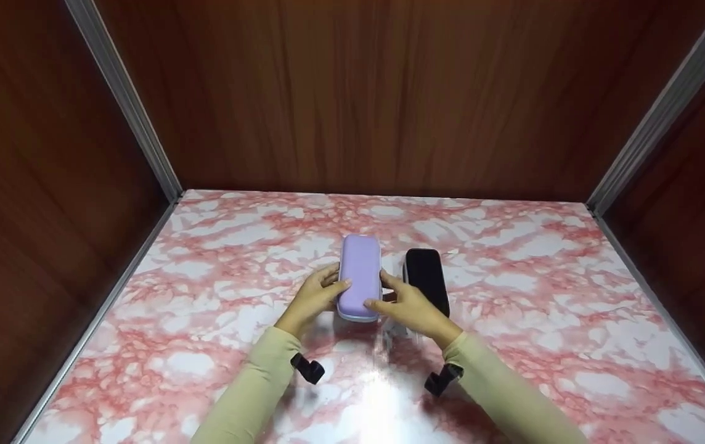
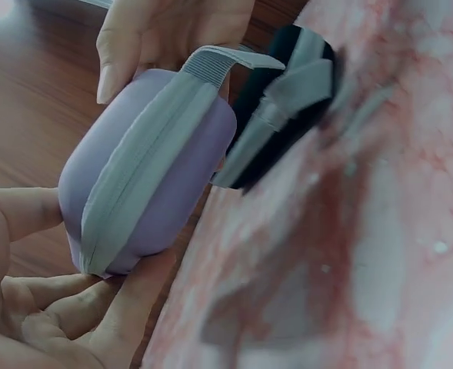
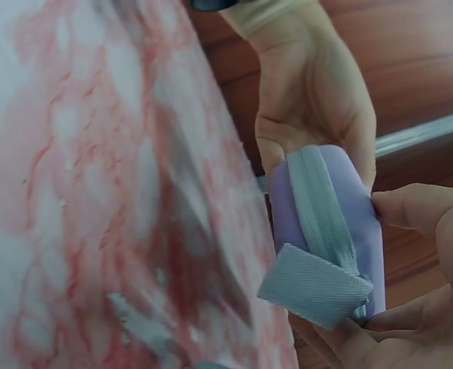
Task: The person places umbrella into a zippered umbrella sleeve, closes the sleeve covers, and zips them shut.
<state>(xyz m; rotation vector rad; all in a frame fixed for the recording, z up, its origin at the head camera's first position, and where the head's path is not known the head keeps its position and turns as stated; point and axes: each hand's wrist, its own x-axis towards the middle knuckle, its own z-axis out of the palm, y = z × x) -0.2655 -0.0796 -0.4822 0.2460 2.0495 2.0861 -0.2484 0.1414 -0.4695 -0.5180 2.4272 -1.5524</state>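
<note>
A purple zippered case point(image 1: 360, 271) with a grey zipper band is held above the table between both hands. My left hand point(image 1: 315, 297) grips its left side, thumb on top and fingers beneath. On the right side my right hand point(image 1: 411, 308) grips it the same way, its thumb on the lid near the close end. The left wrist view shows the case's end point(image 2: 145, 169), its zipper closed, with a grey fabric loop point(image 2: 230, 63) at the right. A black case point(image 1: 427, 277) of similar shape lies on the table, partly behind the right hand.
The table point(image 1: 217, 345) has a red and white marbled top. Brown wood-look panels point(image 1: 352, 92) with grey metal corner posts point(image 1: 137, 111) stand at the back and both sides. Bright glare falls on the table's near middle. Black straps sit on both wrists.
</note>
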